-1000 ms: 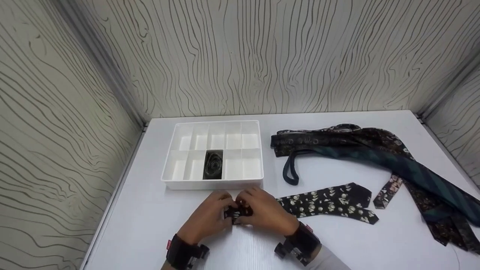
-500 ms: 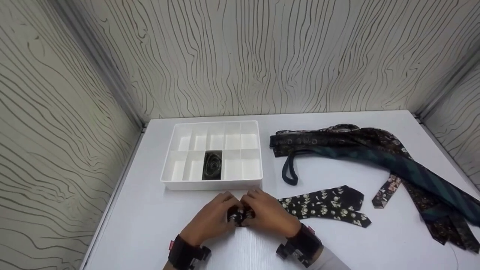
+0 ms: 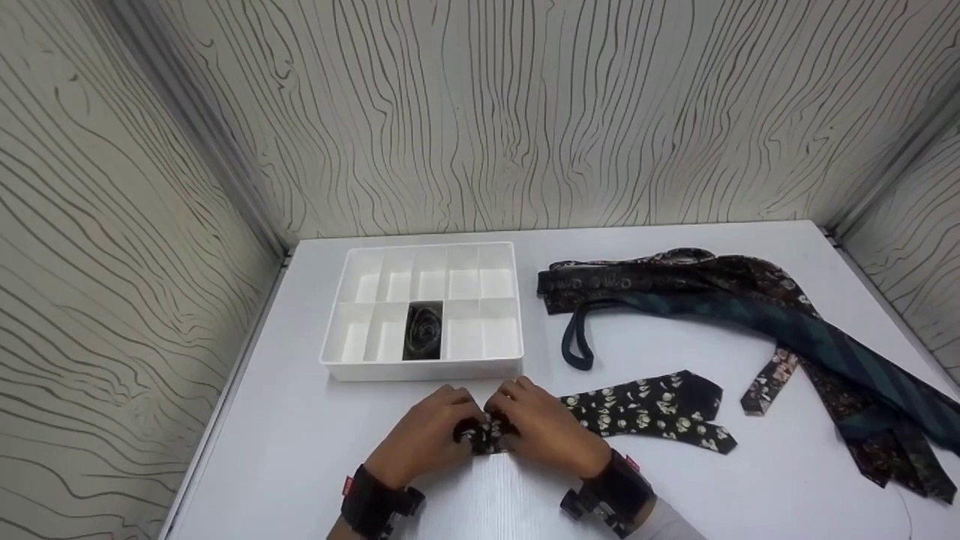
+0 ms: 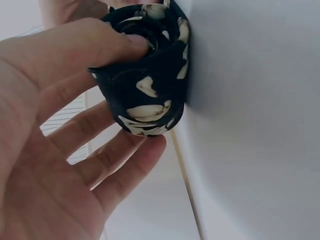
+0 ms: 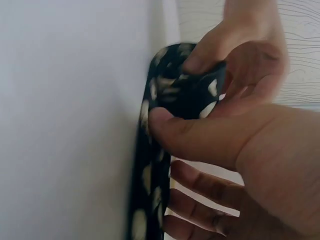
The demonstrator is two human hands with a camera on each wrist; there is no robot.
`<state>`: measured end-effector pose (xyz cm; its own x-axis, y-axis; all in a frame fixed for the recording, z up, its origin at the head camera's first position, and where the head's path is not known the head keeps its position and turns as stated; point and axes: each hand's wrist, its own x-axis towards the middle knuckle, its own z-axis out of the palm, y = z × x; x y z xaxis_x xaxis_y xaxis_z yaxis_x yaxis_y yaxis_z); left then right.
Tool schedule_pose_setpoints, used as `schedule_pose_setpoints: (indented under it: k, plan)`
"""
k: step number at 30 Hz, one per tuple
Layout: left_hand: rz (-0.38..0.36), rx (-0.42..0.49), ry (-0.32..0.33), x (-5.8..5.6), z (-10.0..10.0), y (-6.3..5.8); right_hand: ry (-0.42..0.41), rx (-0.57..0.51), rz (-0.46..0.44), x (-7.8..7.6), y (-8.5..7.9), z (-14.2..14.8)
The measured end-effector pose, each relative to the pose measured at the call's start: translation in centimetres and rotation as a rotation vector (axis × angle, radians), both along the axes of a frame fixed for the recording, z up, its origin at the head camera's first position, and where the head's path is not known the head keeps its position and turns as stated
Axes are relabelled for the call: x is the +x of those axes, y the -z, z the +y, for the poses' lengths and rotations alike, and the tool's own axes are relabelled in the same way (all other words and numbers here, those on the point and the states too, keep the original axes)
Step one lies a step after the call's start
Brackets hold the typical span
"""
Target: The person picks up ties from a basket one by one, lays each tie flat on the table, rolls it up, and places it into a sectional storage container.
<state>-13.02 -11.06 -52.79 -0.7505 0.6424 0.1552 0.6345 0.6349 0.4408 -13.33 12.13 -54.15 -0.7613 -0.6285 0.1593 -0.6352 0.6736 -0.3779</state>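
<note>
A black necktie with cream flowers (image 3: 645, 409) lies folded lengthwise on the table, its near end wound into a coil. My left hand (image 3: 429, 435) holds this coil (image 4: 150, 97); in the left wrist view the thumb reaches into its top and the other fingers spread along its outer side. Right beside it, my right hand (image 3: 551, 431) pinches the necktie, thumb on the near edge in the right wrist view. The flat tail runs out to the right from under that hand, both pointed ends showing. In the head view the hands cover most of the coil.
A white divided tray (image 3: 420, 371) stands just beyond my hands. One front compartment holds a dark rolled necktie (image 3: 424, 330). At the right lie a dark green striped necktie (image 3: 750, 311) and several dark patterned neckties (image 3: 600, 281). Wood-grain panels (image 3: 525, 112) enclose the table.
The flowered necktie's tail has drawn a little to the left. Both hands have shifted slightly right, still together at the coil. The tray and the other neckties stay in place.
</note>
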Motion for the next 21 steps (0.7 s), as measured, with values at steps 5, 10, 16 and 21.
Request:
schedule_pose_setpoints:
  k: [5,10,16,21]
  plan:
    - [-0.014,-0.028,-0.008,-0.04,0.62,-0.11,0.019,-0.016,-0.063,0.12,0.11,-0.21]
    - [-0.033,-0.031,-0.019,-0.05,0.64,0.05,0.043,-0.002,-0.029,0.09,0.15,-0.29]
    - [0.052,-0.049,-0.020,-0.07,0.49,-0.04,0.038,-0.020,-0.029,0.19,0.07,-0.47]
    - [0.041,-0.043,-0.032,0.08,0.50,-0.18,0.059,-0.034,-0.028,0.27,-0.08,-0.43]
